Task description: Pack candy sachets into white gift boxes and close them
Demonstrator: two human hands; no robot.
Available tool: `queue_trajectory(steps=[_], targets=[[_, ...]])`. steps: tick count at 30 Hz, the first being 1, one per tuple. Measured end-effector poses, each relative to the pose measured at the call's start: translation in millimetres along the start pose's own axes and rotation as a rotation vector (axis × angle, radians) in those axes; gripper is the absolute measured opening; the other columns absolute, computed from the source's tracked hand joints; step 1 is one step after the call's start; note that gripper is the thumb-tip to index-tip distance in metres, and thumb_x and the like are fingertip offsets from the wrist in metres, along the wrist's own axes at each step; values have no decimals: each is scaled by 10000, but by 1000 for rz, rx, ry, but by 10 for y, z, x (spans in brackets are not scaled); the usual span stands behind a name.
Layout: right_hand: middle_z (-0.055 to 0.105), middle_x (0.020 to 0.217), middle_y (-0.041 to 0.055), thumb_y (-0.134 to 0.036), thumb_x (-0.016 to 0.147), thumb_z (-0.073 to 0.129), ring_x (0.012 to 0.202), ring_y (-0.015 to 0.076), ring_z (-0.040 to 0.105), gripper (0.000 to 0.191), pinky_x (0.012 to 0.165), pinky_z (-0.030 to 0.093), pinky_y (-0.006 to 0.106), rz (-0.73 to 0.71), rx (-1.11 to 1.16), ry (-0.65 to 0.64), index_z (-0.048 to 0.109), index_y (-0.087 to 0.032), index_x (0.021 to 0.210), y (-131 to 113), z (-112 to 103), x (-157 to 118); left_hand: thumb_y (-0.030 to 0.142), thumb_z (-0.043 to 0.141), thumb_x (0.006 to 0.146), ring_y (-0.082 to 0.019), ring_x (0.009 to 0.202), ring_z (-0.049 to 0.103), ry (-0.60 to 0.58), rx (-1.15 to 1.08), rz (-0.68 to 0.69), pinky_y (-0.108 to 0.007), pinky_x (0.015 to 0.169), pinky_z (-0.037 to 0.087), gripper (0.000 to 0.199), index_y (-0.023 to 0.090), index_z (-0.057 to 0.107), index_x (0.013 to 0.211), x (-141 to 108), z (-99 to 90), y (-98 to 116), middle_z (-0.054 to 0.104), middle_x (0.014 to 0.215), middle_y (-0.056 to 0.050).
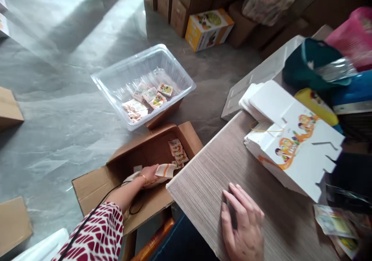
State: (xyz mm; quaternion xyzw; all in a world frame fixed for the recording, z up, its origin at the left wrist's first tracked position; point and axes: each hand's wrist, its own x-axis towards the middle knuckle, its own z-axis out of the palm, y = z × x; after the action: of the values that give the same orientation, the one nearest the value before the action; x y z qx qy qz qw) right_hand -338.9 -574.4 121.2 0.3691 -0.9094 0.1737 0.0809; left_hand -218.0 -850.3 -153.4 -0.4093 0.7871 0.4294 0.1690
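Note:
My left hand reaches down into an open cardboard box on the floor side of the table. Its fingers are closed on a pale, flat piece with an orange stripe, perhaps card or a packet; part of it is hidden by the hand. A row of small printed packets lies inside the same box, against its far right end. My right hand rests palm down on the wood-grain table, fingers stretched out and holding nothing. Beyond it stands a white printed carton with open flaps.
Behind the cardboard box sits a clear plastic tub holding small printed packets. A yellow and white carton stands near stacked brown boxes. On the right are a teal basket, a pink bag and some packets.

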Motion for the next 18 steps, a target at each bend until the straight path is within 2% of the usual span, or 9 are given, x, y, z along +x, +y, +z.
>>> queue_trajectory(steps=[2,4,8,11,15,17,18], targets=[[651,1347,132,-267,1010,524,1273,307,598,325,1044,430,489,-9,4,22,588,-214,1324,9,17,-5,367,851,664,-265,860,722,-65,46,50,-328,784,505,270,250,713,864,-133,-84,-5,744,837,-12],[645,1358,132,-271,1017,511,1291,300,587,309,1053,422,485,-9,17,37,593,-210,1308,10,32,-13,349,848,647,-305,963,735,-69,86,66,-327,807,497,343,312,724,964,-273,-186,-28,780,956,-13],[641,1359,127,-271,1026,495,1303,290,574,289,1059,416,484,-17,34,63,588,-207,1291,14,59,-27,469,670,852,-325,1057,730,62,139,24,-362,837,509,400,333,629,1226,-547,-465,-67,771,1147,-62],[632,1368,126,-260,1025,494,1303,288,568,280,1066,416,493,-10,37,81,586,-209,1284,15,87,-34,501,596,896,-322,1072,734,227,104,-26,-372,828,529,413,343,585,1278,-790,-705,-27,762,1196,-64],[638,1366,120,-215,1013,499,1318,287,553,266,1095,404,507,30,74,83,597,-215,1260,-40,86,-61,549,624,831,-362,1001,755,511,-43,-144,-439,763,573,409,343,648,1184,-1215,-1024,188,797,1066,-64],[645,1360,121,-194,1001,504,1324,287,547,268,1107,403,507,51,107,77,610,-214,1247,-71,66,-71,655,602,801,-377,999,755,675,-146,-191,-499,732,599,443,402,666,1159,-1419,-1198,352,803,1051,-12],[646,1363,122,-188,995,509,1327,288,544,272,1113,402,508,63,122,73,617,-215,1243,-78,54,-71,684,601,784,-363,1052,747,799,-199,-164,-523,759,617,481,458,641,1206,-1504,-1287,444,789,1130,45]])
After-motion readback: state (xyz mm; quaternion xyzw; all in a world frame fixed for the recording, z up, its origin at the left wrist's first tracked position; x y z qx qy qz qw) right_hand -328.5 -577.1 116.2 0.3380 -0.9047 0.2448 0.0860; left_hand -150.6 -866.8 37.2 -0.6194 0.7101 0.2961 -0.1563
